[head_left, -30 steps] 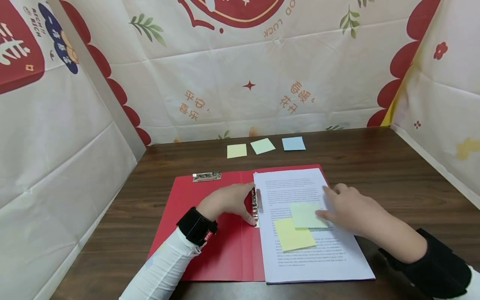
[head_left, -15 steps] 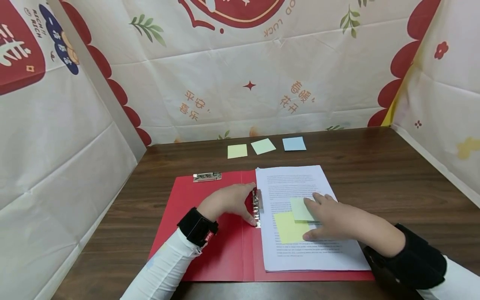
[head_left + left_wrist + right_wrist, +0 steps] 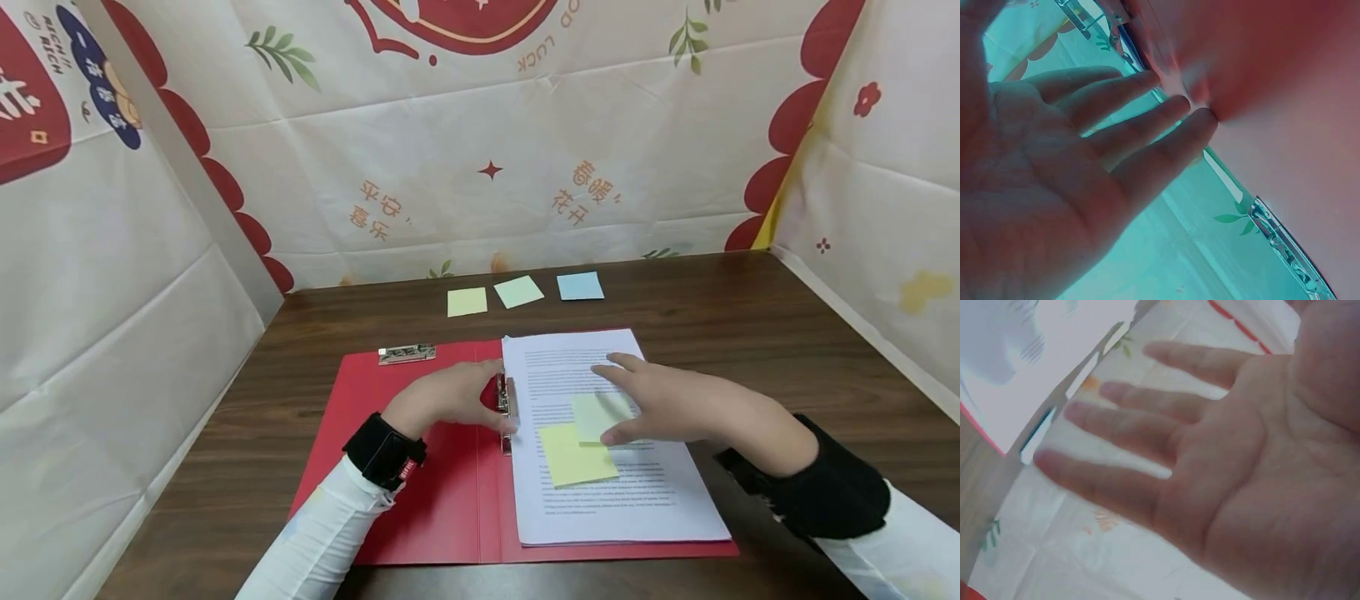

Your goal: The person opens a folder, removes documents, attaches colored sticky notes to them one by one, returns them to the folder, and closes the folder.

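Note:
A red clip folder (image 3: 435,492) lies spread on the table, with a stack of printed paper (image 3: 615,508) on its right half. On the top sheet are a yellow sticky note (image 3: 572,460) and a pale green one (image 3: 588,414), partly overlapping. My left hand (image 3: 453,396) spans the metal clip (image 3: 504,396) beside the paper's left edge, thumb and fingers apart. Its fingertips touch the red cover in the left wrist view. Fingers spread, my right hand (image 3: 667,400) is over the paper and partly hides the green note; whether it touches is unclear. In the right wrist view its palm holds nothing.
Behind the folder lie a yellow note (image 3: 467,302), a green note (image 3: 519,292) and a blue note (image 3: 581,286) in a row. Another metal clip (image 3: 407,354) sits at the folder's top left. Printed cloth (image 3: 480,125) encloses the wooden table (image 3: 247,467).
The paper stack slid away from me, its lower edge now within the folder, carrying both notes along. My right hand moved left and forward, then spread its fingers. The left hand stayed at the clip.

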A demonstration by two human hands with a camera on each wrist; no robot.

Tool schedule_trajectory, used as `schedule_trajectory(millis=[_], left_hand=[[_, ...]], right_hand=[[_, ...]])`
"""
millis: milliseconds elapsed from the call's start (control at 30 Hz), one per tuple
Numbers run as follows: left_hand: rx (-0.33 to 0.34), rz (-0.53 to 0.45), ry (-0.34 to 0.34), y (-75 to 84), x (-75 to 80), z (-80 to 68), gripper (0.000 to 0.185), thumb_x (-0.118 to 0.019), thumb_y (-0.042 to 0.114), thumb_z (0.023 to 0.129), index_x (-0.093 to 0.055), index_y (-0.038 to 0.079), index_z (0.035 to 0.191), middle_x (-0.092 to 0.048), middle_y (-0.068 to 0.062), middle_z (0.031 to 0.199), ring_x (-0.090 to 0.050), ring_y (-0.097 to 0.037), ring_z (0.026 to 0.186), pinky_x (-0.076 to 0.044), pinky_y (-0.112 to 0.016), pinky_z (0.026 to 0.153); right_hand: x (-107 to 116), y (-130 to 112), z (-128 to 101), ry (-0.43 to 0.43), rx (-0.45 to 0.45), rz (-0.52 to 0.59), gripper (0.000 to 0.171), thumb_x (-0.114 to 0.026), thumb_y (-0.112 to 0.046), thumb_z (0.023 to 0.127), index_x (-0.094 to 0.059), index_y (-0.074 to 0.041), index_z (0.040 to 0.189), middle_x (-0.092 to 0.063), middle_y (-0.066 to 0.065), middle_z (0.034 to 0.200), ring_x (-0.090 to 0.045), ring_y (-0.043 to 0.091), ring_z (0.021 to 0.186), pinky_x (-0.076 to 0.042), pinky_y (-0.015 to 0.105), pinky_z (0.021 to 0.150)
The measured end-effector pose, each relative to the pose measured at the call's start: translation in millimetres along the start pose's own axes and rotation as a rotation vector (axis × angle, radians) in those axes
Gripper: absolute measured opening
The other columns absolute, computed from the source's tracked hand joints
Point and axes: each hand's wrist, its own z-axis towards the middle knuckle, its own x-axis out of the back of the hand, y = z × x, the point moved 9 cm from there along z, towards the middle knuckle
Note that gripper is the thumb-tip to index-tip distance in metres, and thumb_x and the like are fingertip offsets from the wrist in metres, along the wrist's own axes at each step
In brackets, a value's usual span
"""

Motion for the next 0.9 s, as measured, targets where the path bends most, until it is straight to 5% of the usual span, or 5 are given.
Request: schedule_trajectory(millis=[200,333,467,767,900], left_hand=[[-0.026,0.028,0.024,2.7,-3.6,0.4,0.066,-0.057,0.051,0.107,-0.045,0.014,0.161,-0.065,-0.008,0.145,-0.062,-0.028,0.135,-0.056,-0.046,0.109],[-0.031,0.04,0.079,5.4,0.9,1.0,0.056,-0.05,0.045,0.111,-0.051,0.013,0.157,-0.069,-0.007,0.132,-0.067,-0.025,0.12,-0.057,-0.041,0.101],[-0.035,0.052,0.117,8.5,5.4,2.6,0.053,-0.054,0.042,0.11,-0.055,0.012,0.155,-0.072,-0.007,0.111,-0.068,-0.021,0.099,-0.056,-0.037,0.09],[-0.003,0.069,0.245,9.0,16.4,-3.7,0.046,-0.073,0.025,0.102,-0.065,0.011,0.146,-0.077,-0.009,0.113,-0.067,-0.017,0.077,-0.054,-0.025,0.07],[-0.055,0.004,0.361,13.9,30.2,-11.5,0.035,-0.076,0.011,0.098,-0.074,0.009,0.133,-0.078,-0.009,0.12,-0.072,-0.02,0.092,-0.058,-0.023,0.07]], right_hand=[[-22,5,4,-0.157,0.001,0.021,0.114,-0.095,-0.047,0.074,-0.037,-0.011,0.165,-0.025,0.029,0.172,-0.035,0.055,0.153,-0.042,0.073,0.114],[-28,5,6,-0.152,0.0,0.005,0.114,-0.097,-0.04,0.072,-0.038,-0.011,0.165,-0.027,0.03,0.172,-0.035,0.054,0.154,-0.042,0.072,0.115],[-28,4,6,-0.135,-0.003,-0.005,0.114,-0.097,-0.039,0.072,-0.038,-0.01,0.165,-0.026,0.03,0.172,-0.034,0.054,0.154,-0.042,0.073,0.114],[-31,3,5,-0.141,0.006,0.017,0.11,-0.096,-0.034,0.076,-0.037,-0.006,0.165,-0.025,0.028,0.173,-0.026,0.053,0.159,-0.036,0.073,0.119],[-30,0,4,-0.134,0.008,0.013,0.11,-0.096,-0.033,0.075,-0.037,-0.006,0.164,-0.027,0.028,0.173,-0.026,0.053,0.159,-0.037,0.074,0.118]])
